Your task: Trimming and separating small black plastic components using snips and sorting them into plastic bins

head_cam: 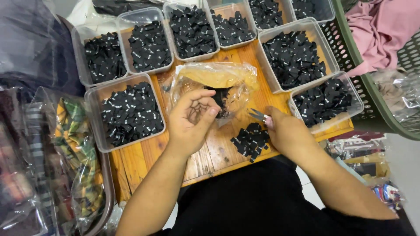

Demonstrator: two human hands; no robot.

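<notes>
My left hand (191, 120) hovers palm-up over the wooden board (205, 153), fingers curled at the edge of a clear plastic bag (218, 81) that holds a few small black fabric labels; whether the fingers pinch anything I cannot tell. My right hand (286, 133) grips small metal thread snips (257, 115), blades pointing left toward the bag. A loose pile of black labels (250, 140) lies on the board just left of my right hand.
Several clear plastic tubs full of black labels ring the board, such as one at left (97, 126) and one at right (355, 97). A green basket (372, 94) with pink cloth stands at right. Bagged fabrics (74, 144) lie at left.
</notes>
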